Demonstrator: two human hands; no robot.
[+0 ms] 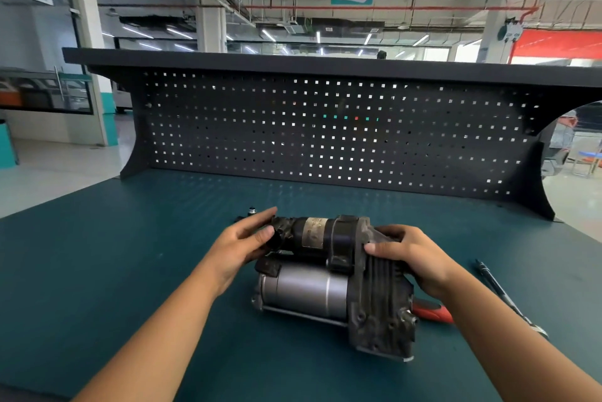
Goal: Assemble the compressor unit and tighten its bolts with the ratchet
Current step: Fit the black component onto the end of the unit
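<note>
Compressor unit [335, 284] smooth brushed-metal cylinder, rough dull cast housing, matt teal benchtop [130, 271], perforated matt-black pegboard [325, 128]

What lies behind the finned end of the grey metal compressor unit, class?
A red tool handle shows beside the grey metal compressor unit; the rest of it is covered by that housing and the right forearm.

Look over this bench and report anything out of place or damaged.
Nothing looks spilled or broken. The compressor looks grimy and worn, a small loose part lies behind the left hand, and a red-handled tool is partly hidden behind the compressor.
</note>
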